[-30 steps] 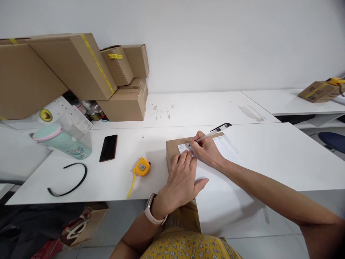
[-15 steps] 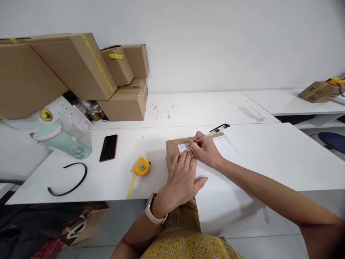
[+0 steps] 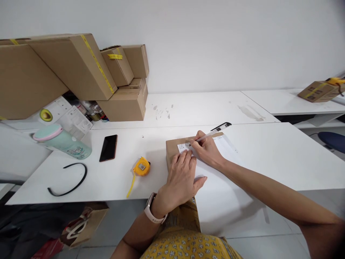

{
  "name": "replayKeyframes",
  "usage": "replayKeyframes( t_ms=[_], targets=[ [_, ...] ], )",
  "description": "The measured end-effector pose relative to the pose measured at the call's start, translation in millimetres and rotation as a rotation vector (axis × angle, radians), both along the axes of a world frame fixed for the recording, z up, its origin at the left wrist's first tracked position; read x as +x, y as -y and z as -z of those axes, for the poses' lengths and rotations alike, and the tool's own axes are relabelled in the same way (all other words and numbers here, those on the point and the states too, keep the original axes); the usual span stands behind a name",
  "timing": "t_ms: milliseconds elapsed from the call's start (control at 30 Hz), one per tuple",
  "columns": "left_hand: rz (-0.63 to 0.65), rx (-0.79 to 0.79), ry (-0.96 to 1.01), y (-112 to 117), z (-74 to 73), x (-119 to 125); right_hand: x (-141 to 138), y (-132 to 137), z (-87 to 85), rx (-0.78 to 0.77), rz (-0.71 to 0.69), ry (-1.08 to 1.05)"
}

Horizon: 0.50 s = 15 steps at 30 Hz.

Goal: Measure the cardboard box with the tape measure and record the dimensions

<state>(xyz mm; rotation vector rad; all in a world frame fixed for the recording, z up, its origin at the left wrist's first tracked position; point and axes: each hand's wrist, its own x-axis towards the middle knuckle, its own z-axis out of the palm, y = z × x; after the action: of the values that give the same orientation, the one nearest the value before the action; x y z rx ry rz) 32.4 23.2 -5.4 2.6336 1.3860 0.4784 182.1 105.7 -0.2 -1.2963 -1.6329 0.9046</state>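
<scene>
A small brown cardboard box (image 3: 172, 147) lies on the white table (image 3: 269, 154) in front of me, with a white printed label (image 3: 183, 146) on its top. My left hand (image 3: 181, 181) rests flat on the box, fingers stretched out, fingertips at the label's near edge. My right hand (image 3: 206, 149) is closed round a clear pen with a black cap (image 3: 212, 132), its tip on the label. A white sheet of paper (image 3: 223, 144) lies under my right hand and forearm.
A yellow tape measure (image 3: 141, 167) lies left of the box, then a black phone (image 3: 108, 148), a mint tumbler on its side (image 3: 63, 142) and a black curved band (image 3: 68, 178). Stacked cardboard boxes (image 3: 81, 68) fill the back left. Another box (image 3: 318, 90) sits far right.
The pen's cap end has wobbled slightly as my right hand shifts on the label. My left hand and the box have stayed put.
</scene>
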Motion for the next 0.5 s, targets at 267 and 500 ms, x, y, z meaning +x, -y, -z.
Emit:
replayKeyframes(
  t_ms=[267, 500],
  targets=[
    [0.002, 0.008, 0.005, 0.3, 1.0, -0.3, -1.2, 0.0, -0.2, -0.010, -0.014, 0.005],
    [-0.001, 0.015, 0.001, 0.4, 1.5, -0.2, -0.9, 0.2, -1.5, -0.005, -0.007, 0.026]
  ],
)
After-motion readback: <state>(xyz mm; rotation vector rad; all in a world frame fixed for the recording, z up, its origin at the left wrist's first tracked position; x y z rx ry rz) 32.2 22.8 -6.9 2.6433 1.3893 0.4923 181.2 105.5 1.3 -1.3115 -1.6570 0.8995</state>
